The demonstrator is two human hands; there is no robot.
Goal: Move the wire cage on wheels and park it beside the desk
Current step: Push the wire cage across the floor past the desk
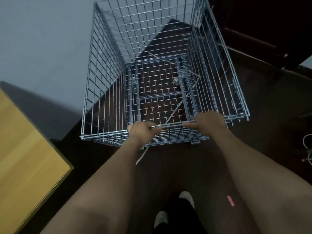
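Both hands are wrapped on the near top rail, left hand (142,130) and right hand (208,123) set apart, and the wire cage (162,73) sits at twelve o'clock, mid-push. The desk (28,149) lies at eight o'clock, so next comes a leftward swing; the wheels are hard to make out.

Wire cage (162,68) directly ahead of both hands, near rim under them. Desk (25,149) left of left hand (141,130). Cabinet (270,27) far right, beyond right hand (207,124).
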